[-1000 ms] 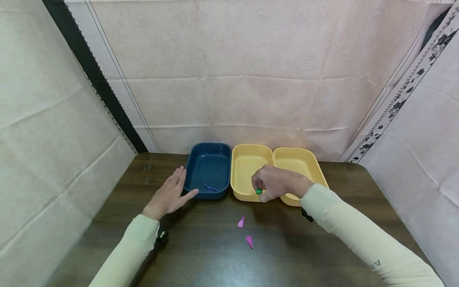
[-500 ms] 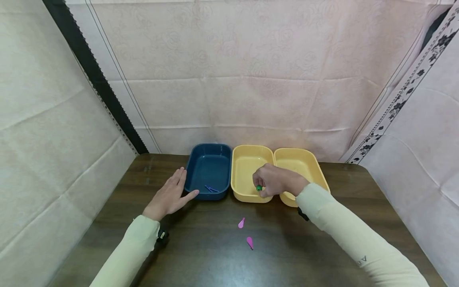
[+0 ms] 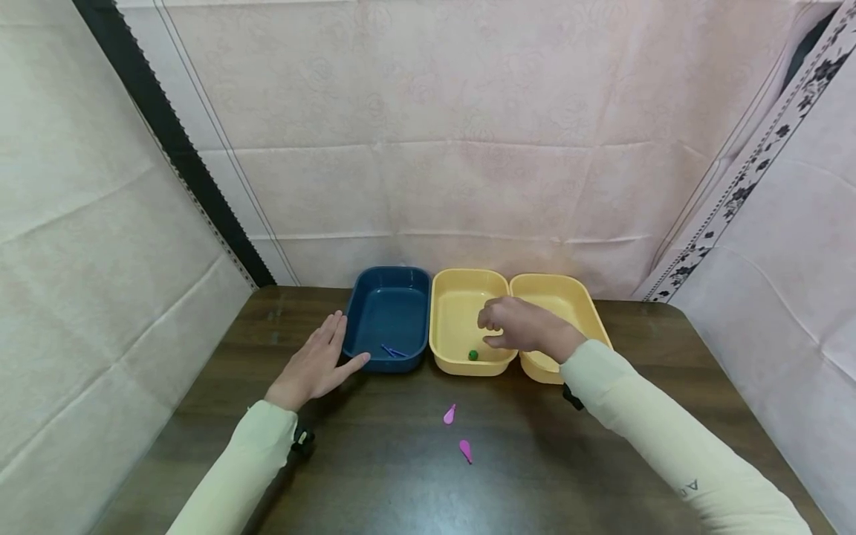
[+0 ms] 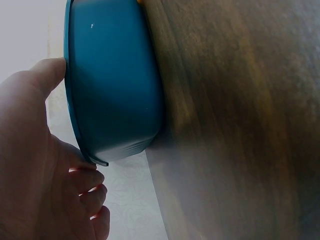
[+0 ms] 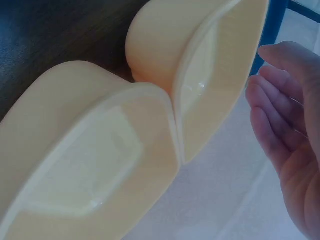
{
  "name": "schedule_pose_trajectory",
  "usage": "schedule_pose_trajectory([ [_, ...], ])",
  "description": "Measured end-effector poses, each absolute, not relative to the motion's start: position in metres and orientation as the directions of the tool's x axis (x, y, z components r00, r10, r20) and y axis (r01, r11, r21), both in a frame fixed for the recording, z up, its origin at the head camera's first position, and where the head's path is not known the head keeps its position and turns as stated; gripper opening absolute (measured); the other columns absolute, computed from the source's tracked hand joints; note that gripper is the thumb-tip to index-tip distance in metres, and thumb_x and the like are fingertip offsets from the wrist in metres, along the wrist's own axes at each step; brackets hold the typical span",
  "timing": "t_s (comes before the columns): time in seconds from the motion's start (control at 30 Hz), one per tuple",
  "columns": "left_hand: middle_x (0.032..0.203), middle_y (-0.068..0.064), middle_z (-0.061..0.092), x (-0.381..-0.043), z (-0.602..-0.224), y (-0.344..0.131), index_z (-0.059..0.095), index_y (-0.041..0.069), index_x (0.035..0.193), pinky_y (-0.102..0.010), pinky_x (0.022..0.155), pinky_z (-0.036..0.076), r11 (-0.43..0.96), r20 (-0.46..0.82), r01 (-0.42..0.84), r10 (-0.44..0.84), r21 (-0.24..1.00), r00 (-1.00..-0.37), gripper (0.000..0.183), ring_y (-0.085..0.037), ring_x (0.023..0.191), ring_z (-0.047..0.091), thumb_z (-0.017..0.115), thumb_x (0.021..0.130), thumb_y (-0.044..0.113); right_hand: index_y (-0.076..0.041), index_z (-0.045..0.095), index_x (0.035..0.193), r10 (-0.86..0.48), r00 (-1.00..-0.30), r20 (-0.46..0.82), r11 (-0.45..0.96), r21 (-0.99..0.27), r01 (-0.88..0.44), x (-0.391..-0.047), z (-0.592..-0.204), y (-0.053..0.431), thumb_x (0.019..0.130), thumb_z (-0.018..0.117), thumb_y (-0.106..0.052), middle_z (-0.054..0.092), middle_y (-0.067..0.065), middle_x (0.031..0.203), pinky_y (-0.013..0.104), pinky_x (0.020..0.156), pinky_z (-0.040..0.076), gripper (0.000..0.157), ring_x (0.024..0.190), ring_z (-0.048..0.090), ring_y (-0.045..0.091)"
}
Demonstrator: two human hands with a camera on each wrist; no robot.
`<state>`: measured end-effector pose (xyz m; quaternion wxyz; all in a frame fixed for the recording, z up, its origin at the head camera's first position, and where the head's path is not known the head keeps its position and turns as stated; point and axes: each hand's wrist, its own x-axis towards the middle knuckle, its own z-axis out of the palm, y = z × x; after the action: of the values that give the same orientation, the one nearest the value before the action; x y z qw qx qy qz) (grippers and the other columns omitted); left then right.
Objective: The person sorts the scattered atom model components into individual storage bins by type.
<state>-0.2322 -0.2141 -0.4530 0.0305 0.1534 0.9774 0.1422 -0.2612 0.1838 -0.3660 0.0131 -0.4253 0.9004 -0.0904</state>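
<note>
My left hand (image 3: 314,365) rests against the left rim of the blue bin (image 3: 391,308), fingers straight and thumb at the near corner. In the left wrist view the thumb (image 4: 50,72) touches the bin's edge. Over the middle yellow bin (image 3: 461,308) hovers my right hand (image 3: 524,327), fingers loosely bent and holding nothing. A small green ball (image 3: 472,355) sits in the near part of that bin, below and left of the fingertips. The right wrist view shows the hand's bent fingers (image 5: 277,112) above the bins; the ball is not visible there.
Several thin blue sticks (image 3: 393,351) lie in the blue bin's near end. A second yellow bin (image 3: 558,297) stands on the right, partly under my right forearm. On the brown table (image 3: 374,461), two pink teardrop-shaped pieces (image 3: 449,414) lie before the bins. Pale cloth (image 3: 428,186) hangs behind.
My right hand has let go of the green ball, which now lies in the middle yellow bin. The hand has risen slightly away from it. My left hand stays in place.
</note>
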Motion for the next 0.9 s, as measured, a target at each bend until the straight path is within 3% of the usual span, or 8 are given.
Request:
schedule_pose_trajectory([
  [0.3,0.178,-0.023,0.007,-0.23,-0.451,-0.215,0.01,-0.003,0.168,-0.061,0.132,0.016,0.908,-0.014,0.287,0.306,0.305,-0.952,0.106,-0.044,0.165,0.012,0.043,0.102,0.073,-0.002,0.077,0.109,-0.748,-0.662,0.034,0.636,-0.246,-0.731,-0.233,-0.36,0.187,0.094,0.08,-0.014,0.075,0.011,0.102,0.035,0.084,0.063,0.02,0.091,0.072,0.02],
  [0.57,0.178,-0.023,0.006,-0.23,-0.452,-0.215,0.01,-0.004,0.168,-0.061,0.133,0.016,0.909,-0.017,0.285,0.304,0.303,-0.952,0.105,-0.044,0.165,0.011,0.043,0.103,0.072,-0.005,0.077,0.101,-0.787,-0.614,0.062,0.582,-0.256,-0.772,-0.204,-0.375,0.187,0.09,0.081,-0.013,0.072,0.002,0.093,0.028,0.077,0.061,0.014,0.082,0.067,0.012],
  [0.9,0.178,-0.023,0.007,-0.231,-0.452,-0.213,0.01,-0.004,0.167,-0.061,0.132,0.016,0.908,-0.018,0.292,0.312,0.3,-0.95,0.105,-0.044,0.165,0.011,0.042,0.103,0.073,-0.008,0.078,0.109,-0.781,-0.623,-0.048,0.605,-0.309,-0.734,-0.176,-0.402,0.182,0.093,0.082,-0.022,0.075,0.001,0.101,0.023,0.079,0.061,0.022,0.087,0.066,0.005],
])
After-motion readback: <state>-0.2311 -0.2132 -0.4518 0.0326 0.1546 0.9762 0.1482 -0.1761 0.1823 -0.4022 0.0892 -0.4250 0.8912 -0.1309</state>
